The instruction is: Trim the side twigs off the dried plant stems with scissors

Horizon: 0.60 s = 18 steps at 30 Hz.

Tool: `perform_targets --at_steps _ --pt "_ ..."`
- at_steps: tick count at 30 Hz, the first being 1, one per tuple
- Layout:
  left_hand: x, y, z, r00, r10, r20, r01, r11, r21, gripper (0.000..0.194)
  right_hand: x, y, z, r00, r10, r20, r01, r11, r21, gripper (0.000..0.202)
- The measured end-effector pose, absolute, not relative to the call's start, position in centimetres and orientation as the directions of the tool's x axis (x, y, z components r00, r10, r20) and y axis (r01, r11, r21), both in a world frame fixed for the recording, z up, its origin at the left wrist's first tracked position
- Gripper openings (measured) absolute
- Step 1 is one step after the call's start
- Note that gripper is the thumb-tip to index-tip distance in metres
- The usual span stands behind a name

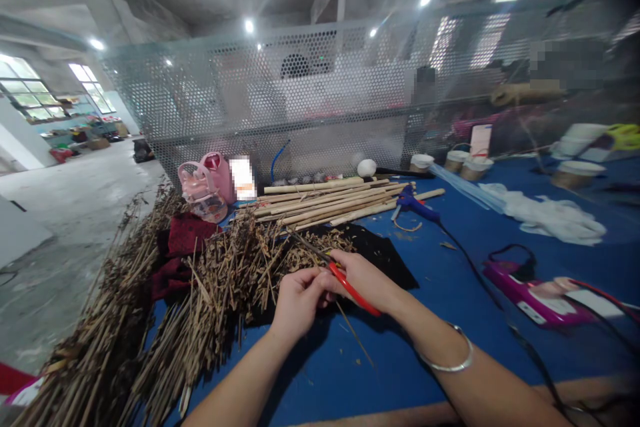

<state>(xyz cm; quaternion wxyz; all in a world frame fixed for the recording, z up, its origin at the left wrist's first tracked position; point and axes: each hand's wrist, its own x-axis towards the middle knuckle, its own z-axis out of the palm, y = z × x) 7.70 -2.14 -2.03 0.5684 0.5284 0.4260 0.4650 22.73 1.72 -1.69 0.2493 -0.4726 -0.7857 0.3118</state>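
Note:
My right hand [361,278] is closed on a pair of scissors with red handles [354,290]; the dark blades point up and to the left over the dried plant pieces. Close beside it, my left hand [300,300] pinches a thin dry stem [356,333], whose lower end slants down to the right over the blue tabletop. The fingertips of both hands nearly meet, so the exact grip is partly hidden. Just beyond the hands, a heap of dried stalks and curled leaves [260,253] lies partly on a black cloth [395,257].
Pale wooden sticks [320,203] lie behind the heap, next to a blue glue gun [413,203] with a cable. A purple power strip [535,293] and crumpled clear plastic [560,217] are at right. A pink bottle [203,190] stands left, before a perforated metal screen [320,87].

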Motion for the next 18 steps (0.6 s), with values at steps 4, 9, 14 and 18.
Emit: perform_targets --at_steps 4,9,14,18 --pt "7.7 -2.1 -2.0 0.170 0.985 -0.017 -0.074 0.030 0.997 0.030 22.8 2.2 -2.0 -0.410 0.909 0.080 0.620 0.342 -0.706 0.040" --pt "7.7 -2.1 -2.1 0.148 0.989 -0.008 -0.062 0.018 0.998 0.030 22.8 2.2 -1.4 -0.407 0.908 0.100 0.708 0.383 -0.594 0.039" --pt "7.6 -2.0 -2.2 0.101 0.995 0.021 -0.042 -0.017 0.999 0.030 22.7 1.5 -0.6 -0.430 0.895 0.123 0.718 0.421 -0.554 0.038" --pt "7.7 -1.9 -2.1 0.079 0.997 0.004 -0.031 -0.001 1.000 0.026 22.3 1.4 -0.8 -0.430 0.893 0.137 0.703 0.426 -0.569 0.038"
